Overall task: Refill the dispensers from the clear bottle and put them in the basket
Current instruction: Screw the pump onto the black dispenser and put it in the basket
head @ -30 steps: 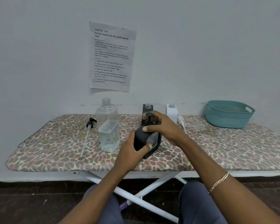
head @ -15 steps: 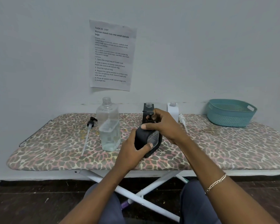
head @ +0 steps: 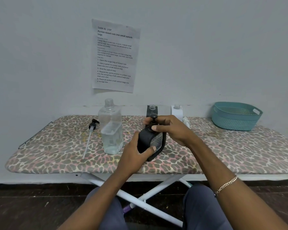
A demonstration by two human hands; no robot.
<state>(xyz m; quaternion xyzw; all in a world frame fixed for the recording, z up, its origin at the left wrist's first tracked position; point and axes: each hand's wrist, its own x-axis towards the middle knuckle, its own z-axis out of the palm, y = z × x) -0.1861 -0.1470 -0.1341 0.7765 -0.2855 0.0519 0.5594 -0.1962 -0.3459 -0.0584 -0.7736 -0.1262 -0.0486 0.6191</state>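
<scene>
A black dispenser (head: pixel 148 141) stands tilted on the board in front of me. My left hand (head: pixel 133 153) grips its body from the left. My right hand (head: pixel 170 128) holds the black pump head (head: pixel 153 117) at its top. The clear bottle (head: pixel 111 128), uncapped and about a third full, stands just left of it. Behind are a second black dispenser (head: pixel 152 110) and a white dispenser (head: pixel 176 111), both without pumps. The teal basket (head: pixel 236 116) sits at the far right.
A loose black pump with a long tube (head: pixel 91 133) lies left of the clear bottle. A white pump (head: pixel 186 121) lies partly hidden behind my right hand. The leopard-print ironing board (head: pixel 56 146) stands against the wall, with a paper sheet (head: pixel 115 55) above it.
My right hand has shifted a little on the pump head, fingers turning around it. The dispenser stays in my left hand at the same spot.
</scene>
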